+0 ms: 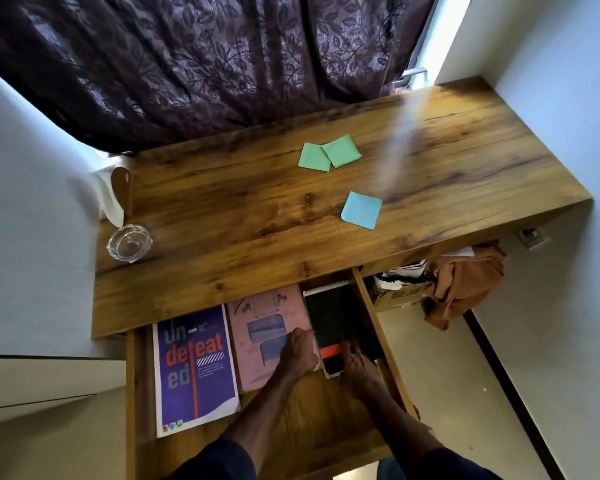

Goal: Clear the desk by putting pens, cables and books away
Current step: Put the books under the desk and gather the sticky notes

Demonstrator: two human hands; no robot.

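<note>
The black notebook (pixel 336 323) is lying in the open drawer (pixel 326 420), at the 3 o'clock end of a row of three, with the pink book (pixel 267 334) just beside it at 9 o'clock and the purple book (pixel 194 372) beyond that. Its long axis is running from 12 to 6 o'clock, spiral edge at the far end and the near end pointing at the person. The right hand (pixel 357 363) is sitting at that near end, fingers lying fairly straight over the cover by the orange band, so the notebook is stretching away from it toward 12 o'clock. The left hand (pixel 300 351) is resting knuckles-up at the seam between the pink book and the notebook, at 9 o'clock of the right hand; I cannot tell whether its fingers are hooking the notebook's edge or only leaning there. Both hands are touching or nearly touching the notebook, the right more squarely. Judging from this, the notebook is being settled into place, and any further push would be going along its length toward 12 o'clock. Up on the desk (pixel 257 220), no pens or cables are showing.
</note>
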